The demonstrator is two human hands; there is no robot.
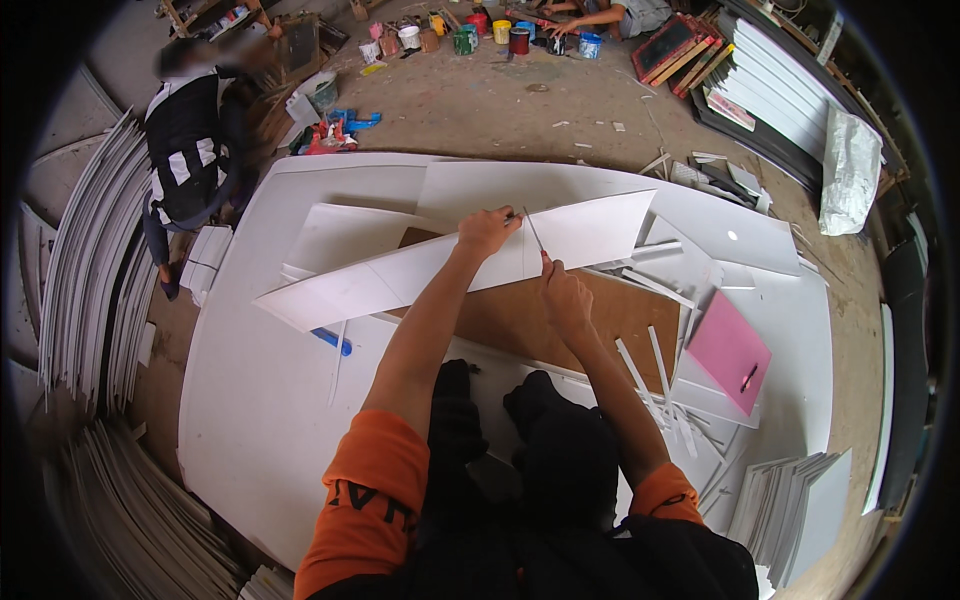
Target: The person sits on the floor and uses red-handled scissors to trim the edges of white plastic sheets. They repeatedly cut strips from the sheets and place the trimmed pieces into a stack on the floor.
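A long white board strip (430,270) is tilted up in front of me, with faint lines across its face. My left hand (488,230) is closed on its upper edge near the middle. Closed round the reddish handle of a thin-bladed knife (537,238) is my right hand (566,300). The slim blade lies across the strip's face, its tip up by my left fingers. Whether it cuts into the strip, I cannot tell. Beneath the strip lies a brown board (540,320). A blue-handled tool (332,341) rests below the strip's left end.
Large white sheets (260,430) spread under everything. At right lie narrow white offcuts (655,370) and a pink board (732,352) with a small cutter (749,377) on it. Stacked sheets (100,270) stand left, near a crouching person (190,140). Paint cans (518,41) line the far floor.
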